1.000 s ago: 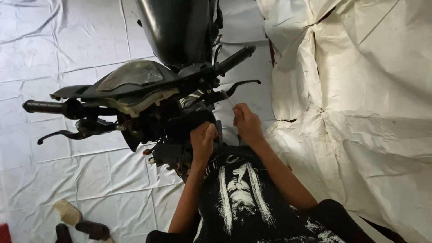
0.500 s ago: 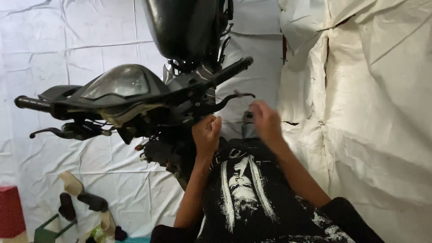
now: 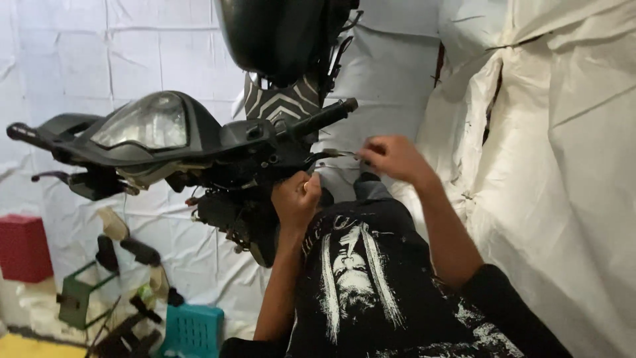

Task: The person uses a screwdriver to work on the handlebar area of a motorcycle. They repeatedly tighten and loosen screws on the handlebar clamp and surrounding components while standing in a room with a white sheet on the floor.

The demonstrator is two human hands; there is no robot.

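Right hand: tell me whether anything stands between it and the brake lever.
Nothing visible does. The right hand is at the tip of the brake lever under the handlebar grip, with no object between them.

Right hand point(image 3: 392, 158) now lifted off the lap, up beside the brake lever point(image 3: 329, 154); view shifted, red box point(image 3: 25, 246) and teal crate point(image 3: 192, 329) now showing.

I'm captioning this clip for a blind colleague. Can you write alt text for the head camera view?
A person in a black printed shirt works at a motorcycle's handlebar: the left hand presses against the dark parts below the headlight, while the right hand is raised near the brake lever. White sheeting covers the surroundings; a teal crate sits lower left.
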